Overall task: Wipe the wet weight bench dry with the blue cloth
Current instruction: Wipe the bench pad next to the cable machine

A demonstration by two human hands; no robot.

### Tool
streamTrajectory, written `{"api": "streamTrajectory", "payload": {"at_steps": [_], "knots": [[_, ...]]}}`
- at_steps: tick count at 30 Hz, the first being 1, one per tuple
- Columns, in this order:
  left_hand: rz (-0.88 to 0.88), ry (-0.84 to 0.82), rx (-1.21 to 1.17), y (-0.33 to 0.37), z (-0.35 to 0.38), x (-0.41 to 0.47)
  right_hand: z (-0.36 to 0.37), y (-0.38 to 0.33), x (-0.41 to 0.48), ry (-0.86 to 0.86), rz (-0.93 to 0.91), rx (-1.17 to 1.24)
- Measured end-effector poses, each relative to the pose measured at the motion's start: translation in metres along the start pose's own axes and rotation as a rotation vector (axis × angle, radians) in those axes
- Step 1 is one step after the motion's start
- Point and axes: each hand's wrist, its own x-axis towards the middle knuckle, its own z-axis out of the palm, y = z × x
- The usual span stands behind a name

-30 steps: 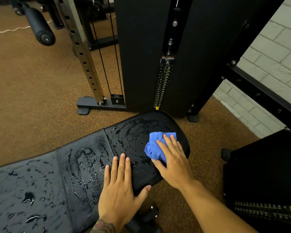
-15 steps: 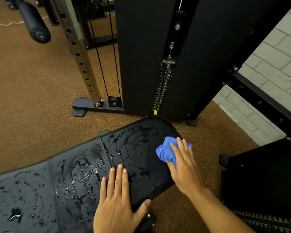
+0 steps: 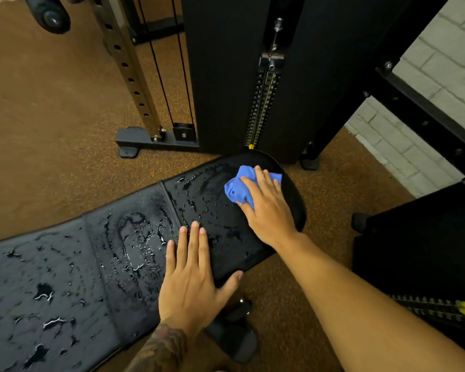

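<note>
A black padded weight bench (image 3: 97,264) runs from the lower left to a rounded end near the middle, its surface covered in water drops and streaks. A crumpled blue cloth (image 3: 238,189) lies on the far part of that rounded end pad. My right hand (image 3: 269,210) presses flat on the cloth, fingers spread over it. My left hand (image 3: 191,280) lies flat and open on the near edge of the same pad, thumb hooked around the edge. The patch of pad to the right of the cloth looks dull and free of drops.
A black weight-stack tower (image 3: 242,76) stands just beyond the bench end, with a perforated steel upright (image 3: 129,71) and cables to its left. A black frame beam (image 3: 427,114) and another weight stack (image 3: 427,264) are at right before a grey brick wall. Brown speckled floor surrounds the bench.
My right hand has slid the cloth from the pad's right edge back toward the far middle of the pad. My left hand stays planted on the near edge.
</note>
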Motion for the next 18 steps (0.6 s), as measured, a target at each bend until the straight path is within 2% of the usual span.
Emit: {"api": "streamTrajectory", "payload": {"at_steps": [4, 8, 14, 18], "knots": [[0.005, 0.008, -0.002, 0.000, 0.001, -0.001, -0.004, 0.001, -0.055, -0.064, -0.118, 0.021], [0.008, 0.040, -0.006, 0.000, 0.001, -0.002, -0.016, 0.023, -0.073, -0.077, -0.113, 0.011], [0.018, 0.062, 0.017, -0.001, 0.003, -0.002, -0.010, 0.029, -0.025, 0.022, 0.046, -0.021], [0.011, 0.064, 0.020, 0.000, 0.003, -0.002, 0.003, 0.006, 0.015, 0.051, 0.081, -0.057]]}}
